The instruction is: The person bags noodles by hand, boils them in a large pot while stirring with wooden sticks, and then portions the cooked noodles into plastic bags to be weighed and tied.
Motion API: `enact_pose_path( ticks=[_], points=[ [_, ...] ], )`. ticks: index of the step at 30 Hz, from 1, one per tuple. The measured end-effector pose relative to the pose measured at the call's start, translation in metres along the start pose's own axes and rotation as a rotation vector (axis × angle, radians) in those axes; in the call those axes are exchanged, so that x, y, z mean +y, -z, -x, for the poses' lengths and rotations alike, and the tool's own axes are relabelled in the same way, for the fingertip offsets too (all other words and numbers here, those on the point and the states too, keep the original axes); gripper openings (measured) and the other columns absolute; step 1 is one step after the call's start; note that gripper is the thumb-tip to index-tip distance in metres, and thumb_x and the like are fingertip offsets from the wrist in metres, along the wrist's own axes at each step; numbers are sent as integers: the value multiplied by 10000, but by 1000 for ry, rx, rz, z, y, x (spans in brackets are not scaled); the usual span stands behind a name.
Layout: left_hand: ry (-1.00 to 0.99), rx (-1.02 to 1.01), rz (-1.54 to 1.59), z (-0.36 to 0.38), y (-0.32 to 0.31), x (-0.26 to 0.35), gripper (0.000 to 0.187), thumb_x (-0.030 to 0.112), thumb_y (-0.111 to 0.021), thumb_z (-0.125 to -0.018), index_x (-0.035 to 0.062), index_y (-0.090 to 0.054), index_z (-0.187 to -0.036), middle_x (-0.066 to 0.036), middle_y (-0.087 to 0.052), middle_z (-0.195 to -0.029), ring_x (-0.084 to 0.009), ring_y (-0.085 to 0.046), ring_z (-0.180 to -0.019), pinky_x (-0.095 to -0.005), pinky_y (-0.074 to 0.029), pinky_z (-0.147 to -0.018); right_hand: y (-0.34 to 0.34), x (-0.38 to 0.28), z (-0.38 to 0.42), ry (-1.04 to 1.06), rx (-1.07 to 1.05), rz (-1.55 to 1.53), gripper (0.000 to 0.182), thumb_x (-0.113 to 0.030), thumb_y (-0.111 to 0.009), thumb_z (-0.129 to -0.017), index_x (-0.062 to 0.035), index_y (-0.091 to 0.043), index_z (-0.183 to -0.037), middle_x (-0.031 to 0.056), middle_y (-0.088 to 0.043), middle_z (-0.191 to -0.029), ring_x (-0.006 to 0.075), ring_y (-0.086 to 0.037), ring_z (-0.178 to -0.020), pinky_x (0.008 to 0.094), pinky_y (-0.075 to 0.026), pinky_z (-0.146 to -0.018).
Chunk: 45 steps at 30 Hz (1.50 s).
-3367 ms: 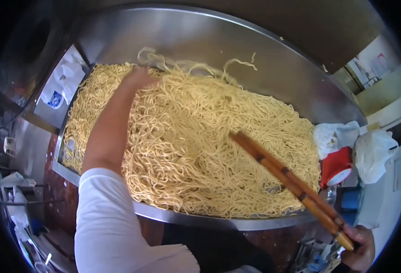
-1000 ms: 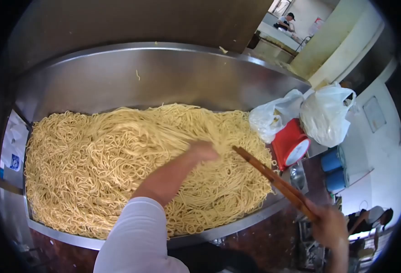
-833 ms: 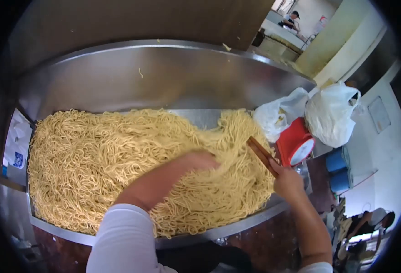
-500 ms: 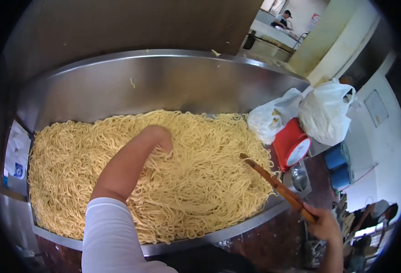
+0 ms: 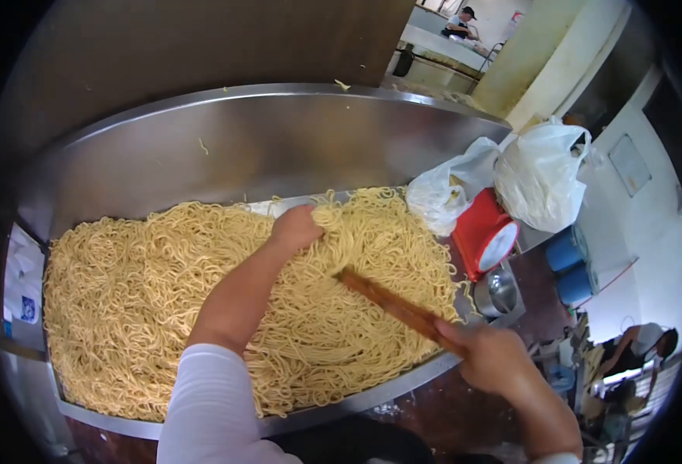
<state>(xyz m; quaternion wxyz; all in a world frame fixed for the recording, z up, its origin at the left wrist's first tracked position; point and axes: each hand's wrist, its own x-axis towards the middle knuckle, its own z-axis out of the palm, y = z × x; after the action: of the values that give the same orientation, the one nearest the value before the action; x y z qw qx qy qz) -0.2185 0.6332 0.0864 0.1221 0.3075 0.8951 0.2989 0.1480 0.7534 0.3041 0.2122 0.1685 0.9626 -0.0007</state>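
A wide mass of yellow noodles (image 5: 163,309) fills a long stainless steel tray (image 5: 148,151). My left hand (image 5: 298,228) is at the far side of the heap, its fingers closed around a clump of noodles. Near it, a strip of bare tray floor shows along the back wall. My right hand (image 5: 489,357) grips long wooden chopsticks (image 5: 395,303) at the front right of the tray. Their dark tips, slightly blurred, meet the noodles in the middle, to the right of my left forearm.
Right of the noodles stand a red dial scale (image 5: 486,236), a metal bowl (image 5: 496,292) and white plastic bags (image 5: 540,178). Blue containers (image 5: 573,267) sit beyond. One person (image 5: 458,23) works at a far counter; another person (image 5: 636,352) is at lower right.
My left hand has moved away from me and right, drawing noodles off the back wall. My right hand has brought the chopsticks left into the noodles. The view has shifted slightly.
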Motion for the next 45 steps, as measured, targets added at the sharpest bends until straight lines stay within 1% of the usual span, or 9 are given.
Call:
enact_pose_path(
  ticks=[13,17,20,23,29,32,36,39,45],
  points=[
    [-474,591,278,62,261,151,118,53,-674,-781,41,-660,-897,-29,-669,-768,-111,-637,-667,-268,-503,-600,-3,-15,-87,12,123,-27,638,-128,-597,-781,-308,-504,-1386,164,-665,-936,337,-663,-890,445,-526,-785],
    [-591,981,-105,63,200,138,278,124,-685,-795,19,-617,-1044,-173,-658,-932,-306,-651,-916,-430,-530,-763,-11,13,-58,44,148,-58,646,-129,-612,-739,-287,-537,-1361,177,-667,-931,350,-658,-890,433,-522,-785],
    [-394,-115,-688,89,130,39,794,517,-717,-782,68,-475,-1390,-256,-416,-1436,-390,-432,-1314,-457,-350,-1101,-5,43,-8,-28,65,-314,674,-99,-631,-684,-259,-564,-1335,181,-671,-951,348,-659,-885,377,-514,-783],
    [396,-737,-466,68,171,-65,885,744,-638,-708,40,-626,-1245,-213,-578,-1304,-356,-544,-1211,-435,-414,-1039,-3,76,68,-149,45,-500,683,-14,-648,-639,-170,-601,-1302,165,-701,-1003,266,-691,-900,305,-503,-806],
    [540,-191,404,63,64,-227,650,472,-726,-764,52,-614,-1247,-171,-614,-1264,-298,-593,-1135,-398,-478,-944,37,39,143,-361,76,-808,629,71,-661,-621,-20,-632,-1242,14,-660,-977,83,-589,-869,241,-459,-759],
    [-103,-460,-81,71,-7,-177,552,425,-707,-792,84,-641,-1222,-171,-613,-1264,-313,-562,-1180,-394,-445,-992,39,7,86,-127,-20,-677,578,15,-654,-677,-92,-635,-1245,150,-699,-983,222,-680,-914,328,-503,-809],
    [263,-519,411,109,47,-146,669,536,-618,-851,79,-551,-1336,-195,-503,-1393,-338,-518,-1238,-400,-422,-1050,5,-88,-57,-57,91,95,670,-88,-571,-755,-281,-492,-1391,185,-641,-821,373,-658,-837,470,-517,-749],
    [636,-50,-299,134,124,-218,950,756,-521,-796,143,-331,-1496,-209,-228,-1560,-368,-221,-1444,-522,-248,-1147,-20,-94,-94,-56,195,107,663,-65,-566,-755,-266,-508,-1384,208,-654,-902,375,-652,-891,471,-508,-790],
    [283,395,-87,259,119,-216,865,603,-639,-813,111,-372,-1472,-261,-219,-1539,-432,-237,-1413,-602,-179,-1142,28,12,39,-228,-218,-722,695,-7,-668,-699,-177,-555,-1362,122,-662,-890,132,-625,-820,259,-478,-739]
  ],
)
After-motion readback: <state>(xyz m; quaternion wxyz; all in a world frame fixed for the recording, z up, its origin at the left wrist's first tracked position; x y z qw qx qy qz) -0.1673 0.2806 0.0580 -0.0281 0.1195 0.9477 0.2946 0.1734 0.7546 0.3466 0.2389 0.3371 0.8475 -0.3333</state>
